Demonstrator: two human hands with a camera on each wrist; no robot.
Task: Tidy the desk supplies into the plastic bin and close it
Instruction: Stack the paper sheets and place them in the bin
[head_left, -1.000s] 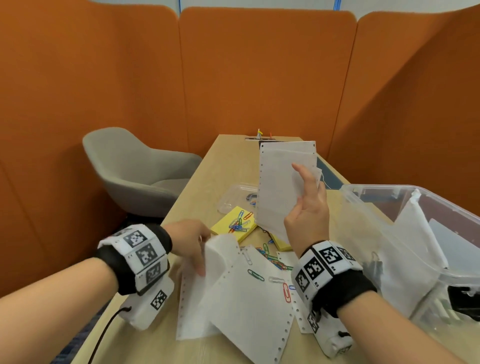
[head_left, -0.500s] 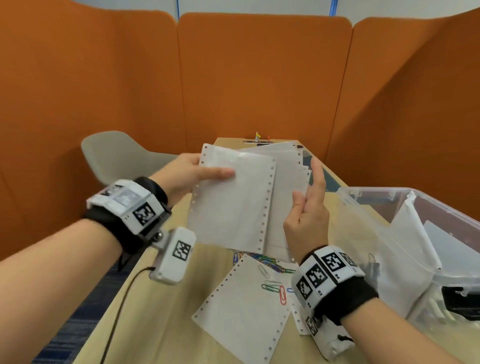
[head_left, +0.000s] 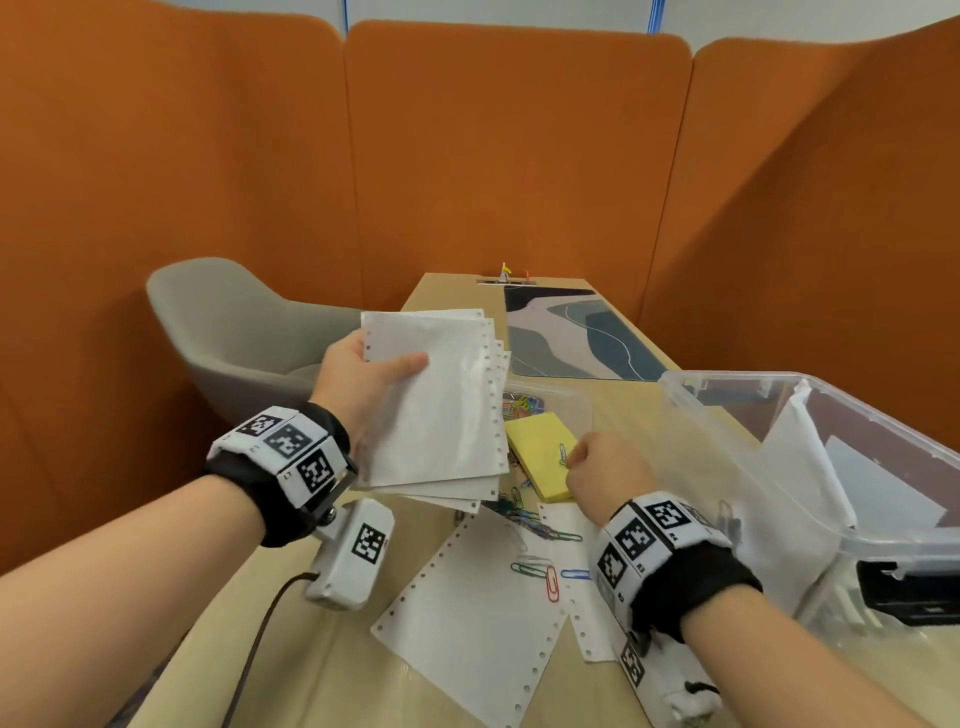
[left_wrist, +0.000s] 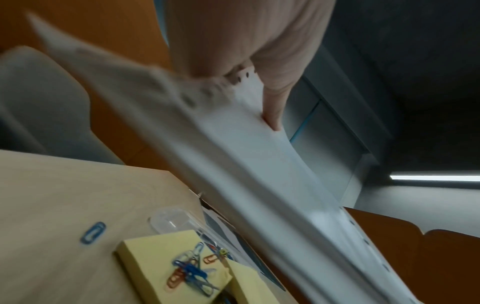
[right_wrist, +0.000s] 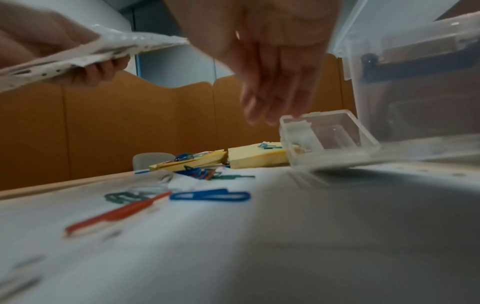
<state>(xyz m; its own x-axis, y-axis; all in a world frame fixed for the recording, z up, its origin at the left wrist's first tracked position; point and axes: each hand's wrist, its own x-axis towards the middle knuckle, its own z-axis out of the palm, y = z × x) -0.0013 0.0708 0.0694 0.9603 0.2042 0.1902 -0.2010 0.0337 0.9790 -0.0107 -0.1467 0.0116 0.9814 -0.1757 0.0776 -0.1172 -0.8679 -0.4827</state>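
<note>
My left hand (head_left: 387, 366) holds up a fanned stack of white perforated sheets (head_left: 441, 415), thumb on top; in the left wrist view the thumb (left_wrist: 275, 102) presses on the sheets (left_wrist: 259, 174). My right hand (head_left: 587, 460) is low over a yellow sticky-note pad (head_left: 537, 447); its fingers (right_wrist: 272, 92) hang loose and hold nothing, beside a small clear box (right_wrist: 330, 137). More perforated sheets (head_left: 467, 618) and several coloured paper clips (head_left: 543, 571) lie on the desk. The clear plastic bin (head_left: 753, 375) stands open at the right with white papers inside.
A grey chair (head_left: 234, 338) stands left of the desk, and orange partitions enclose it. A patterned desk mat (head_left: 571, 338) lies at the far end. The bin has a black latch (head_left: 909, 592) on its near side. A second yellow pad (left_wrist: 161, 263) carries clips.
My left hand lifted a sheet off the desk and joined it to the raised ones. My right hand let go of the sheets and dropped down to the yellow pad.
</note>
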